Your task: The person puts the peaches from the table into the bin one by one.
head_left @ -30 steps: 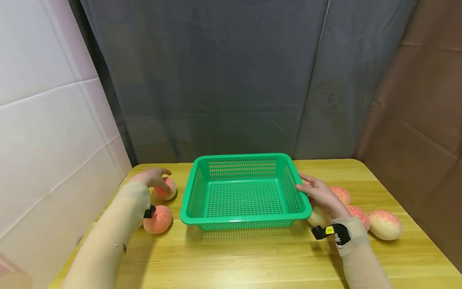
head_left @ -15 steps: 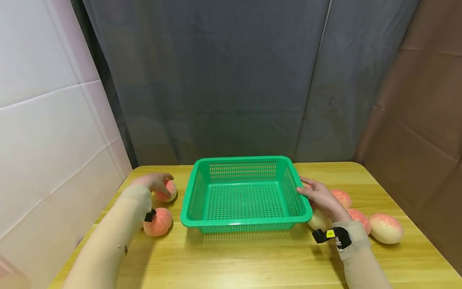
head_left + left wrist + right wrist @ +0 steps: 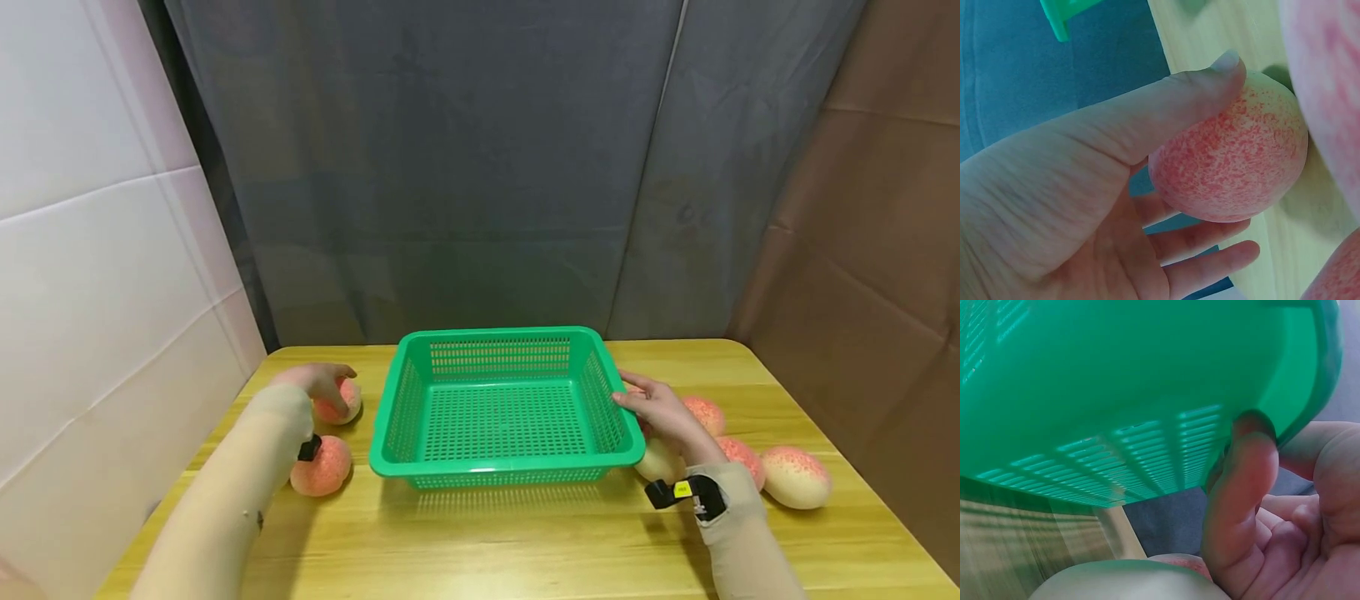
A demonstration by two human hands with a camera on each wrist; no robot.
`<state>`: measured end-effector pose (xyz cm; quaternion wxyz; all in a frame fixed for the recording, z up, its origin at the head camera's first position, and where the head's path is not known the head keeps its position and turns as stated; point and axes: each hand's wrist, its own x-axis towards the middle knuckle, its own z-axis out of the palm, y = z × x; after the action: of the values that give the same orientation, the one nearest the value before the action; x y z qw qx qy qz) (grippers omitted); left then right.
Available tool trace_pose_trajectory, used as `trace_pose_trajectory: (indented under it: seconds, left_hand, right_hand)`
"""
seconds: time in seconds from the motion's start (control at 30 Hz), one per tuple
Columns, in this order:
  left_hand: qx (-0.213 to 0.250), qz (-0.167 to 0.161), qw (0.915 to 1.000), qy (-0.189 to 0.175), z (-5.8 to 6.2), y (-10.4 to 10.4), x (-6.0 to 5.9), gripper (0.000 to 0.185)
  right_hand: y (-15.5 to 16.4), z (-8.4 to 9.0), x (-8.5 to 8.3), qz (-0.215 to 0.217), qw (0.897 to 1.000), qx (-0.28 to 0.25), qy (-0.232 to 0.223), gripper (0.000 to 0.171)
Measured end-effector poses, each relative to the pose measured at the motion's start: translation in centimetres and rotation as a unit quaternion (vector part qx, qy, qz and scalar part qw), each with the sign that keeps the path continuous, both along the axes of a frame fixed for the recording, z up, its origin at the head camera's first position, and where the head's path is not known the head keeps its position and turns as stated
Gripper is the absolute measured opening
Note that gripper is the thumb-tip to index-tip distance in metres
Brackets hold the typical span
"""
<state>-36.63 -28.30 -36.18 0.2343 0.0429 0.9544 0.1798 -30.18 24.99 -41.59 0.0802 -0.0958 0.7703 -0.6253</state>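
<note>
At the left of the table, my left hand (image 3: pixel 317 385) holds a pink-speckled peach (image 3: pixel 352 400), which rests on the wood. In the left wrist view the thumb lies over this peach (image 3: pixel 1235 156), with the other fingers along its far side. A green plastic basket (image 3: pixel 507 466) with slotted walls stands mid-table, nothing in it. My right hand (image 3: pixel 663 415) grips the basket's right rim; in the right wrist view a bent finger (image 3: pixel 1244 481) hooks at the rim's underside. Another peach (image 3: pixel 322 467) sits just below my left wrist.
Several peaches lie on the right around my right forearm, including a pale one (image 3: pixel 797 477), a pink one (image 3: pixel 742 460) and one farther back (image 3: pixel 705 413). A grey curtain (image 3: pixel 450 183) hangs behind the wooden table (image 3: pixel 480 550).
My left hand has settled a little farther over the peach, its fingers closing around it. The right hand keeps its hold on the basket, which has hardly moved.
</note>
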Motion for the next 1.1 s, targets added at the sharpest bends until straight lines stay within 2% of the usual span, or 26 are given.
trace_pose_trajectory:
  seconds: [0.3, 0.67, 0.9, 1.1]
  left_hand:
    - [-0.008, 0.017, 0.9998, -0.004, -0.2, -0.1, -0.1, 0.087]
    - [-0.011, 0.004, 0.9997, 0.023, 0.1, -0.3, 0.2, 0.081]
    - [0.020, -0.006, 0.9995, 0.021, 0.9, -0.7, -0.2, 0.080]
    - [0.037, -0.013, 0.9988, 0.031, 2.1, -1.0, -0.2, 0.080]
  right_hand:
    - [0.1, -0.3, -0.1, 0.011, 1.000, -0.010, 0.006, 0.070]
    - [0.1, -0.2, -0.1, 0.009, 1.000, -0.013, 0.003, 0.070]
    - [0.0, -0.3, -0.1, 0.009, 1.000, -0.013, 0.005, 0.070]
    - [-0.1, -0.1, 0.0, 0.005, 1.000, -0.010, 0.007, 0.069]
